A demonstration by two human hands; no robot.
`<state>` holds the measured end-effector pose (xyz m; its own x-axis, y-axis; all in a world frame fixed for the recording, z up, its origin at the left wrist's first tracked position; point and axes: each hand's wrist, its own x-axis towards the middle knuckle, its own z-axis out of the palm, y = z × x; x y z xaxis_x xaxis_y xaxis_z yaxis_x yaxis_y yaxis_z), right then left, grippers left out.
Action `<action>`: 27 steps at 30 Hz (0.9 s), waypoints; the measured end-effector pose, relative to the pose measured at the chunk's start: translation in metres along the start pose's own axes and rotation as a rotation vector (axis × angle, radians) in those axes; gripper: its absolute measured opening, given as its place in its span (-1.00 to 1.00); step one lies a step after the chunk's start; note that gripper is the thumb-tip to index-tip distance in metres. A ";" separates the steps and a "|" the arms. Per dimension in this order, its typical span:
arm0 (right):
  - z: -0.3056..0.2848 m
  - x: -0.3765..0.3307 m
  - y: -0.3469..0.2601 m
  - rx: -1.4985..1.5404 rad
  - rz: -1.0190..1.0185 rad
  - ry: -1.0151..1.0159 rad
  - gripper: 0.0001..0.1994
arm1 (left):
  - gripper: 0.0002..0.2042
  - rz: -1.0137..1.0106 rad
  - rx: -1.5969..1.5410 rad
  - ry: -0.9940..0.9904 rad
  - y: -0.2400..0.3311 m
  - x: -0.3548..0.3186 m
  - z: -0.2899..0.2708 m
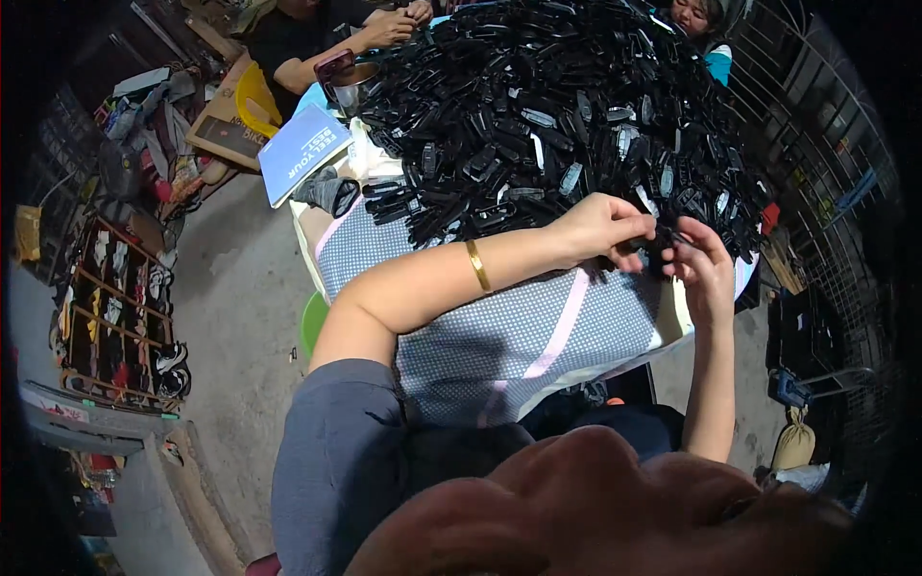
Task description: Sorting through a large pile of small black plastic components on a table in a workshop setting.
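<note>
Nearest me, both my hands meet at the table's near right corner — my left hand and right hand each pinch one small black plastic piece between closed fingertips. It sits just at the near edge of the big heap of black pieces. A blue booklet overhangs the far left edge — beside it, a metal cup.

the pile of small parts is black, some pieces with grey faces. the tablecloth is blue-grey with a fine white dot pattern and pale pink stripes. the bracelet is gold. the sleeve is grey-blue. the booklet is blue with white letters.
</note>
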<state>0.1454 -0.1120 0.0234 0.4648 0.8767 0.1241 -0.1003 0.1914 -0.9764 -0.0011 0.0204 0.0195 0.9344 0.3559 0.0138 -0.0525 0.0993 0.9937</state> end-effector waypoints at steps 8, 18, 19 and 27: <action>0.004 -0.006 0.012 0.029 -0.036 -0.017 -0.76 | -0.65 0.213 -0.181 -0.089 -0.009 -0.001 0.008; -0.002 -0.009 0.015 -0.240 -0.096 -0.077 -0.77 | -0.75 0.638 0.551 0.142 -0.018 0.006 0.002; -0.001 -0.009 0.015 -0.264 -0.121 -0.075 -0.77 | -0.76 0.653 0.560 0.162 -0.016 0.006 0.003; 0.008 -0.011 0.021 -0.322 -0.238 -0.024 -0.81 | -0.74 0.544 0.407 0.195 -0.010 -0.002 0.005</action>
<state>0.1310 -0.1136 0.0032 0.4204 0.8356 0.3536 0.2898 0.2456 -0.9250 -0.0002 0.0141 0.0105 0.7311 0.4201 0.5377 -0.3225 -0.4817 0.8149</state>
